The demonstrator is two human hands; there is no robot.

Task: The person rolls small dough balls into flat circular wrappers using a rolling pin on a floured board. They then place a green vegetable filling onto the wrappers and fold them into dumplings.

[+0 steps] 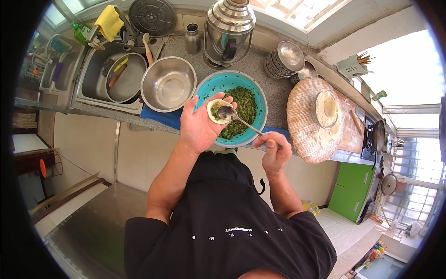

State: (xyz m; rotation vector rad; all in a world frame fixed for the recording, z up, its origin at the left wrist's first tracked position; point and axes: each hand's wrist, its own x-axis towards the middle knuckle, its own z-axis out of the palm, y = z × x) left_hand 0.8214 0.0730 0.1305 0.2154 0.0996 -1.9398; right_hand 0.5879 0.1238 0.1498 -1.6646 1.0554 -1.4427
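Observation:
On the fingers of my left hand (197, 125) rests a round dumpling wrapper (213, 118), with a little green filling on it. My right hand (277, 151) is closed around the handle of a metal spoon (251, 127). The spoon's bowl lies over the wrapper, hiding part of it. Just beyond both hands stands a turquoise basin (209, 83) holding chopped green filling (244, 103), heaped toward its right side.
Left of the basin is a steel bowl (186, 69), then a sink (88, 83) with a pot inside. A large thermos (231, 32) and stacked metal bowls (278, 65) stand behind. At right, a floured round board (299, 121) holds a bowl of flour (320, 114) and wrappers (327, 139).

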